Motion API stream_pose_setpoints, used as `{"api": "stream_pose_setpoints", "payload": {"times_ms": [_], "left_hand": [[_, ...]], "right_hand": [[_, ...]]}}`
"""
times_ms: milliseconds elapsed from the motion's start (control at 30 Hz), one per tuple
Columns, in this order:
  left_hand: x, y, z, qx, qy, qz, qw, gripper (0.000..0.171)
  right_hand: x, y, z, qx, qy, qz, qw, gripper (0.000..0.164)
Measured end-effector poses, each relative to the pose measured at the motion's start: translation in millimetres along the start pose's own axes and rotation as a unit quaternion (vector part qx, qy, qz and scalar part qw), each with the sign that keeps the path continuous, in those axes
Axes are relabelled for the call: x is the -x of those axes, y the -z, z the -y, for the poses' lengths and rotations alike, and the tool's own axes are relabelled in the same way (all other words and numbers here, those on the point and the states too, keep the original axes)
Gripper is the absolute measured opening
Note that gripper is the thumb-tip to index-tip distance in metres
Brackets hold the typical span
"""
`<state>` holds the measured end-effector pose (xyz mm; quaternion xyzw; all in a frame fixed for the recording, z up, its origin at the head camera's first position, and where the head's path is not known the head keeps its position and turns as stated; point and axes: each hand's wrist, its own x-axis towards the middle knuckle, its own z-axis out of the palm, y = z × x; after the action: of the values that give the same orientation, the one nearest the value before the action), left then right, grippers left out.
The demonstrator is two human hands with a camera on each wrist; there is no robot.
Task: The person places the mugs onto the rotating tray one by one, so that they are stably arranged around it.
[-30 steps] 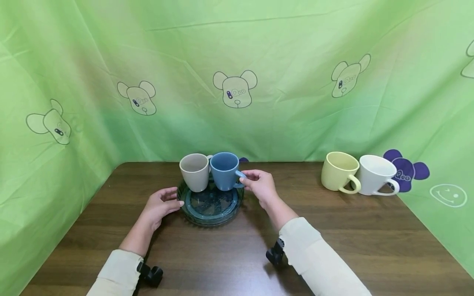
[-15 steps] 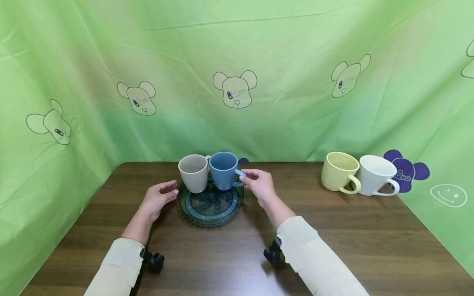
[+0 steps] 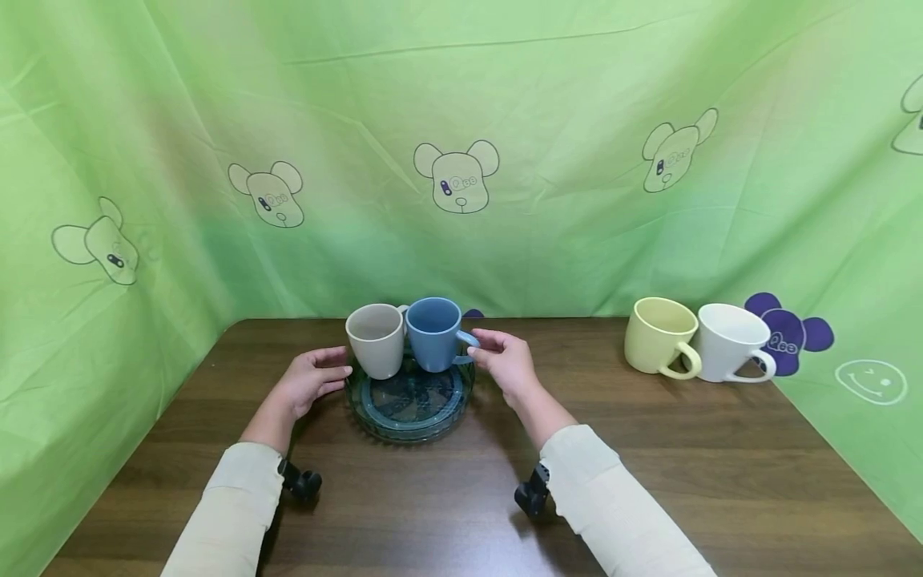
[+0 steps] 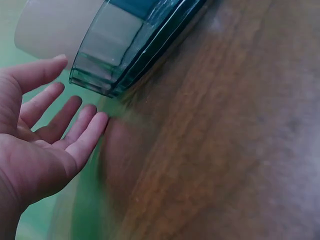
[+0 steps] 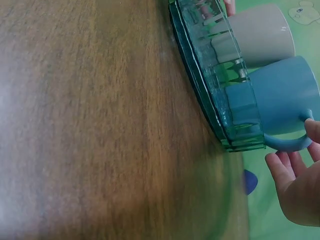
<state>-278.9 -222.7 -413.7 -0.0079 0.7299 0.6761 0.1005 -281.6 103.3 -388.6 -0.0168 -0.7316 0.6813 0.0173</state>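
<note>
A grey mug [image 3: 376,340] and a blue mug [image 3: 434,335] stand upright side by side at the back of a round, clear blue-green glass tray [image 3: 411,439]. At the tray's right, my right hand [image 3: 506,365] pinches the blue mug's handle between thumb and fingers. My left hand [image 3: 306,385] is at the tray's left side, close to the grey mug. In the left wrist view its fingers spread loosely beside the tray wall [image 4: 92,75], holding nothing. The right wrist view shows both mug bases through the tray's transparent wall.
On the right of the wooden table [image 3: 433,513] stand a yellow mug [image 3: 659,336] and a white mug [image 3: 730,343], handles toward the front right. A green printed cloth [image 3: 548,240] hangs behind the table and along its sides.
My left hand moved away from the tray's rim to the left, then came back closer to it, near the grey mug. Both mugs sit slightly farther left. My right hand stays at the blue handle.
</note>
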Motion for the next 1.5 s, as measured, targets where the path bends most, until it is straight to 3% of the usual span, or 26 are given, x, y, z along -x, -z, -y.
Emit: {"api": "stream_pose_setpoints", "payload": {"times_ms": [233, 367, 633, 1233, 1500], "left_hand": [[-5.9, 2.1, -0.8, 0.008, 0.015, 0.003, 0.9999, 0.055], [-8.5, 3.7, 1.1, 0.001, 0.019, 0.021, 0.9996, 0.056], [-10.0, 7.8, 6.6, -0.001, 0.030, 0.039, 0.9988, 0.055], [-5.1, 0.0, 12.4, 0.011, 0.002, 0.022, 0.9997, 0.052], [-1.7, -1.9, 13.3, 0.013, 0.006, 0.009, 0.9999, 0.051]], "right_hand": [[-0.1, 5.0, -6.1, -0.008, 0.012, 0.002, 1.000, 0.035], [2.1, 9.6, -8.4, -0.014, 0.023, 0.006, 1.000, 0.032], [13.7, 26.0, -9.4, 0.000, 0.046, 0.017, 0.999, 0.040], [34.4, 50.5, -6.4, 0.027, 0.047, 0.010, 0.998, 0.037], [42.9, 58.3, -7.6, 0.021, 0.091, -0.008, 0.996, 0.035]]}}
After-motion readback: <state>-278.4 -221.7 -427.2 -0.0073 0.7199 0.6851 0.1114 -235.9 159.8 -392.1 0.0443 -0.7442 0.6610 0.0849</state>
